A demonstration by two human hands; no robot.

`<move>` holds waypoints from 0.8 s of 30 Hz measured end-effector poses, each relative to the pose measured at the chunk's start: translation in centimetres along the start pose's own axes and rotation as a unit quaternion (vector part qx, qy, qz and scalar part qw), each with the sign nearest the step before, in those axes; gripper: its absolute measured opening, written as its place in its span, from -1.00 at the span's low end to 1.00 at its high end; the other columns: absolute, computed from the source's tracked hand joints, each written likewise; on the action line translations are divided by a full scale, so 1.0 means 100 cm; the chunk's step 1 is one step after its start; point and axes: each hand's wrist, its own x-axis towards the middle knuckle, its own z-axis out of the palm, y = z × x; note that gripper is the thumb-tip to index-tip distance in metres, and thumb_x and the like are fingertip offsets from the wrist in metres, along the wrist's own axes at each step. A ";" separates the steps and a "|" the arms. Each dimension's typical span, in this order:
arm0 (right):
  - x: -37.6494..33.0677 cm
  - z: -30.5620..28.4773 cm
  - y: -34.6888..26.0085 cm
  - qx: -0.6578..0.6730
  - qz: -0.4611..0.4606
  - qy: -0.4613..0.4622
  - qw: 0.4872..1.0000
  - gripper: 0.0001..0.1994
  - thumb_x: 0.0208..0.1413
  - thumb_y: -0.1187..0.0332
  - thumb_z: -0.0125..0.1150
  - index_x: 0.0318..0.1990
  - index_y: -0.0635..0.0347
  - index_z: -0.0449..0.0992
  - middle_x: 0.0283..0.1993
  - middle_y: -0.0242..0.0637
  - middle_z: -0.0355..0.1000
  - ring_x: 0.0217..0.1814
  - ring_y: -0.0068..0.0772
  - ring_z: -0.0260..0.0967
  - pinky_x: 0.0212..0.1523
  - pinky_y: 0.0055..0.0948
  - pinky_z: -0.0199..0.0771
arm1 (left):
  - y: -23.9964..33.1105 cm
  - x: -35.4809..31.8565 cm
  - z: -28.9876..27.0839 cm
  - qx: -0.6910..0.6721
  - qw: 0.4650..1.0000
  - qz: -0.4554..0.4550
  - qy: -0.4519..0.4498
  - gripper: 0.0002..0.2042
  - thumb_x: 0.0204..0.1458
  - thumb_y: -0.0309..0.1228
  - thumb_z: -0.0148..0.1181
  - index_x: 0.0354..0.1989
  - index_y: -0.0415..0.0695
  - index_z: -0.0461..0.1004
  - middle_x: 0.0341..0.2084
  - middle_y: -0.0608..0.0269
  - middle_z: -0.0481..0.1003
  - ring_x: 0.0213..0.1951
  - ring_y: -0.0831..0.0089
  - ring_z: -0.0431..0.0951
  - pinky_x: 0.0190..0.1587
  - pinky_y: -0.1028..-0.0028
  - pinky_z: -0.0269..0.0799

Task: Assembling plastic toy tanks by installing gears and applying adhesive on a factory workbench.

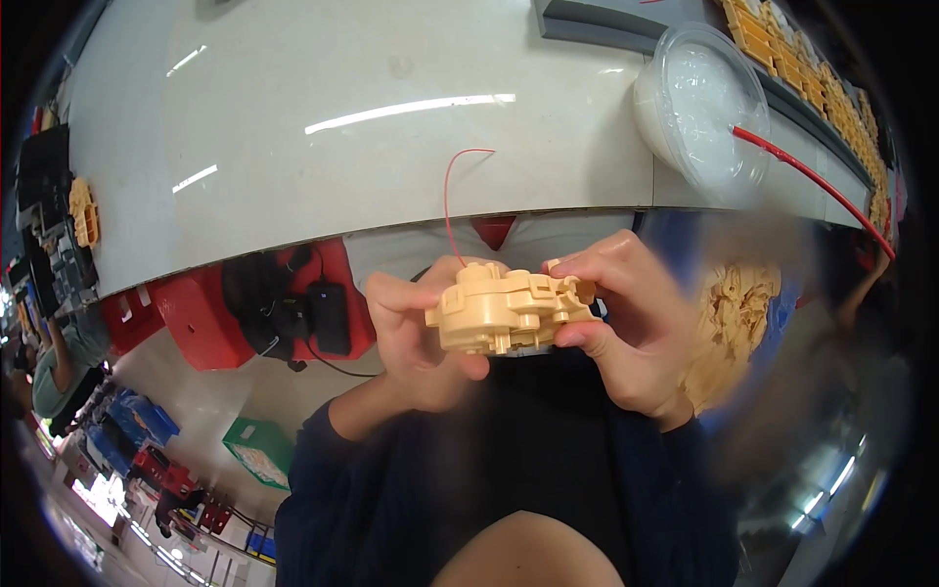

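Between my hands is a tan plastic gearbox-like housing (497,309), rounded at its left end and narrower at the right. My left hand (406,338) grips the rounded end, thumb along the side and fingertips beneath. With thumb and fingers, my right hand (631,313) pinches the narrow end. A thin red wire (448,201) rises from the housing's upper left and bends right over the table edge. The housing's far side and underside are hidden.
A white table (391,161) lies ahead. On its right stands a clear tub (650,108) of white, grease-like paste with a red stick (812,176) in it. Tan parts (729,333) fill a blue-lined container at right. A red crate (201,318) and green bin (262,450) are at left.
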 end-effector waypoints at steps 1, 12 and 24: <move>-0.001 0.000 0.000 0.001 0.001 0.004 1.000 -0.63 -0.23 0.53 0.41 -0.16 0.37 0.53 -0.27 -0.19 0.42 -0.29 -0.45 0.35 -0.27 -0.55 0.33 | 0.001 -0.001 0.001 0.015 1.000 -0.001 0.005 -0.41 -0.06 -0.18 0.30 -0.05 -0.08 0.00 -0.16 -0.14 0.35 -0.11 0.18 0.42 -0.06 0.26 0.37; 0.000 -0.011 0.004 -0.043 -0.079 -0.054 0.994 -0.54 -0.16 0.39 0.41 -0.07 0.32 0.43 -0.13 -0.09 0.41 -0.15 -0.30 0.37 -0.19 -0.47 0.38 | -0.001 -0.005 -0.011 0.048 0.999 0.012 0.003 -0.55 -0.01 -0.49 0.15 -0.16 -0.09 -0.08 -0.24 -0.18 0.35 -0.22 0.23 0.44 -0.16 0.32 0.42; -0.004 0.002 0.002 -0.007 -0.087 0.019 0.996 -0.66 -0.17 0.51 0.39 -0.19 0.32 0.43 -0.22 -0.11 0.40 -0.24 -0.32 0.37 -0.18 -0.44 0.42 | -0.019 -0.002 -0.009 -0.120 0.991 0.053 -0.035 -0.45 -0.06 -0.35 0.28 -0.11 -0.01 -0.06 -0.23 -0.27 0.31 -0.24 0.17 0.46 -0.18 0.16 0.50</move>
